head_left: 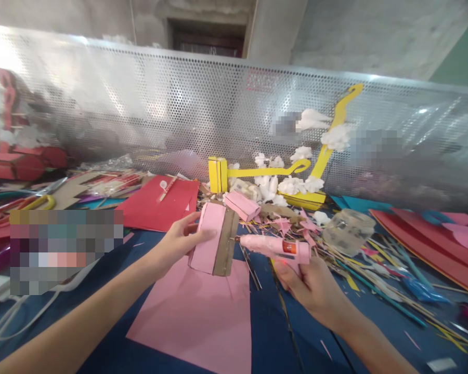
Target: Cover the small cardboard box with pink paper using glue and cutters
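My left hand [183, 236] is closed on a pink box [208, 234], its thumb across the pink face. Bare brown cardboard [225, 243] shows along the box's right side. In my right hand [308, 283] is a pink glue gun [265, 245], held by its handle, with its nozzle touching or very close to the brown side. Below the box, a pink sheet [203, 322] lies on the blue table. Just behind it sits a smaller pink piece [242, 205].
Yellow paper shapes with white fluff [302, 200] stand against a perforated metal panel [159, 114]. A red sheet [159, 202] lies back left. Pink scraps, a clear block [349, 231] and thin sticks spread rightward; scissors [27, 205] and a white cable [42, 306] are left.
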The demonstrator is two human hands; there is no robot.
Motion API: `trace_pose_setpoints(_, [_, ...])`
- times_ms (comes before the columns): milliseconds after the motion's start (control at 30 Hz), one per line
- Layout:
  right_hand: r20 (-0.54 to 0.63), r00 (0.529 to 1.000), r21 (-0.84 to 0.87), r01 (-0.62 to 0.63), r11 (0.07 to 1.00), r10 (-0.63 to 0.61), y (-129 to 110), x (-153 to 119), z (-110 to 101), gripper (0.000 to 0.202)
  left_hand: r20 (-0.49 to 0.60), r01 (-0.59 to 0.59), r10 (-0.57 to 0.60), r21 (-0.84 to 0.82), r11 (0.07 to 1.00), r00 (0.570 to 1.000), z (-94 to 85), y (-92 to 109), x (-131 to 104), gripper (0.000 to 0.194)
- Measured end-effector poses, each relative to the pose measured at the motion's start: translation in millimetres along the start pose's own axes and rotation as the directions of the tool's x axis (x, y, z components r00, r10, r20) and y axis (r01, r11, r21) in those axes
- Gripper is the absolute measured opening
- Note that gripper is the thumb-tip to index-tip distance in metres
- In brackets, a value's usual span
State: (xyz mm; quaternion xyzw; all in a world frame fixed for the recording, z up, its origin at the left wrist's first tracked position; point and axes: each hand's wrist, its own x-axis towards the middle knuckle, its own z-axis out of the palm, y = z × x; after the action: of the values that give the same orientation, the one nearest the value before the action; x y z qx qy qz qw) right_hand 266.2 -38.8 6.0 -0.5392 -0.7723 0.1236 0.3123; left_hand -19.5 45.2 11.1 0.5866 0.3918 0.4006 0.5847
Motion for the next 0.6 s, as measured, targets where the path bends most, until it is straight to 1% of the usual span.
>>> trace_pose_setpoints(133, [-0.007, 1.0, 0.03, -0.003, 1.0, 0.003, 0.5, -0.4, 0.0, 0.057, 0.012, -0.014, 0.014, 0.01, 1.0, 1.0, 0.2, 0.9, -0.8, 0.054])
trace_pose_setpoints(333, [0.023, 0.997, 0.072, -0.072, 0.995, 0.071, 5.9, -1.6, 1.4, 0.058, 0.06, -0.03, 0.029, 0.019, 0.999, 0.998, 0.5, 2.7, -1.6, 0.052])
trace_pose_setpoints(600, [-0.028, 0.999, 0.085, -0.025, 0.996, 0.027, 3.7, 0.8, 0.2, 0.056, 0.074, -0.036, 0.032, 0.043, 0.998, 0.997, 0.6, 2.0, -2.1, 0.054])
